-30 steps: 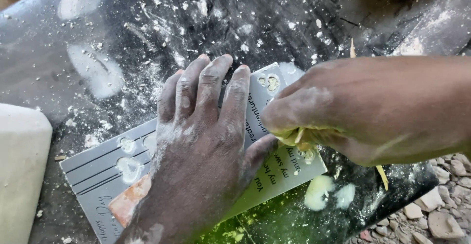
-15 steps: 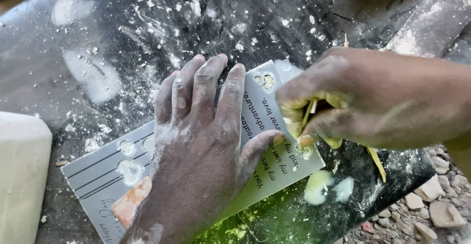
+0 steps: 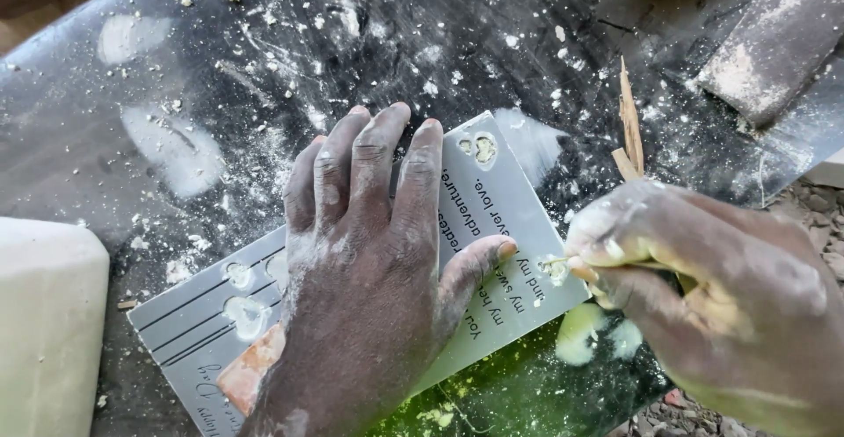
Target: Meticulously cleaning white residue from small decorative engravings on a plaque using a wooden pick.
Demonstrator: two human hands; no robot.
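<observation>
- While the left hand (image 3: 369,287) lies flat, fingers spread, on the grey rectangular printed card (image 3: 492,226) on the dusty dark tabletop (image 3: 264,50), the card holds steady.
- The right hand (image 3: 712,287), fingers pinched on a thin wooden stick (image 3: 629,125), dabs pale paste at the card's right edge; light, short strokes seem best.

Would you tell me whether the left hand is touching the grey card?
Touching: the head view shows the left hand pressed flat on the grey card, fingers spread across it and the thumb lying on its printed face.
</observation>
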